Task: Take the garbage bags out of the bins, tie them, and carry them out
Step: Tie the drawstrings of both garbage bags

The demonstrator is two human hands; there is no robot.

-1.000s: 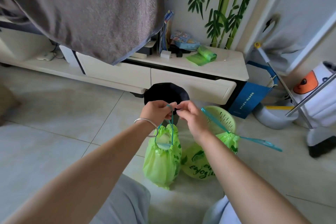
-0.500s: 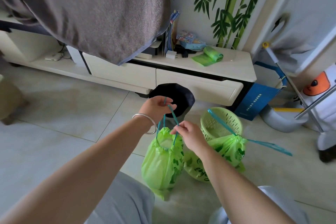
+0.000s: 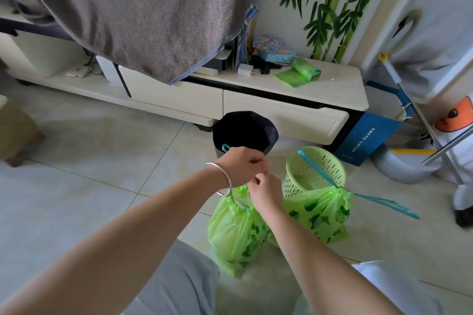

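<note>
Both hands meet above the near green bag (image 3: pixel 236 230), which hangs just over the floor tiles in front of the person's knees. The left hand (image 3: pixel 243 166) (a silver bracelet (image 3: pixel 222 181) circles its wrist) is closed around the teal drawstring (image 3: pixel 225 147), a loop of it poking out on the far side of the fist. The right hand (image 3: pixel 265 190) pinches at the bag's gathered mouth just below. To the right, a second green bag (image 3: pixel 320 210) sits on the floor, cinched, touching the green basket (image 3: pixel 314 174). The black bin (image 3: pixel 244 133) stands beyond the hands, near the cabinet (image 3: pixel 281 100).
</note>
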